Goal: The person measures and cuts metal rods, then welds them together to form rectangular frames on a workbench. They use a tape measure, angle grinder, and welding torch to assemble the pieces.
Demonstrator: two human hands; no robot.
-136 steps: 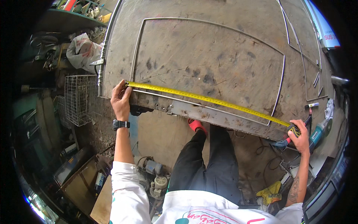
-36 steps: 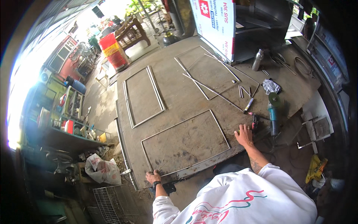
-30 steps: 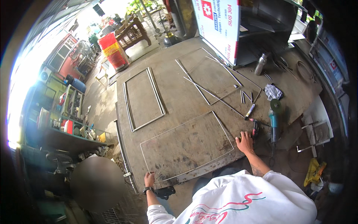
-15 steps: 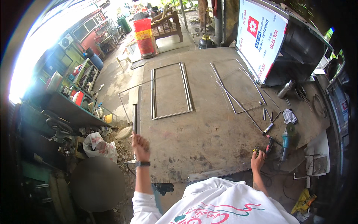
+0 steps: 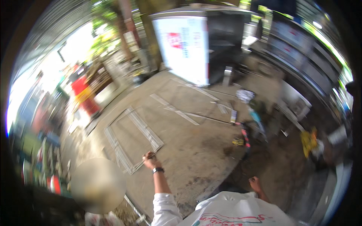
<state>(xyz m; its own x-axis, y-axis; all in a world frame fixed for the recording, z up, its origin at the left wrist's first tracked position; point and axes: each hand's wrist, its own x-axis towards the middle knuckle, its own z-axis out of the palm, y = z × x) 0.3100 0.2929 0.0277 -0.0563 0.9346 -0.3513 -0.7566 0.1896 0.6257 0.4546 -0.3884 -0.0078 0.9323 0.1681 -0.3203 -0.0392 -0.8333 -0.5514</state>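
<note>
My left hand (image 5: pixel 151 161), with a dark band at its wrist, is over the near end of a rectangular frame of thin metal bars (image 5: pixel 141 126) on the worktable. Its fingers are curled closed; blur hides what they grip. Low by my shirt, past the table's near edge, is my right hand (image 5: pixel 255 184), its fingers smeared. The thing nearest it on the table is a small yellow-and-black object (image 5: pixel 238 141), shaped like a tape measure. Next to that lie a red-and-black tool (image 5: pixel 245 134) and a teal angle grinder (image 5: pixel 256 116).
More thin metal bars (image 5: pixel 186 117) lie crossed farther over the table (image 5: pixel 196 158). At its back stands a large metal box with a white-covered side (image 5: pixel 184 52). A crumpled cloth (image 5: pixel 246 95) and a metal bottle (image 5: pixel 227 76) lie at the right.
The view has swung to the right and is blurred. My left hand has moved from the table's left edge to the frame. My right hand has left the yellow-and-black object and drawn back.
</note>
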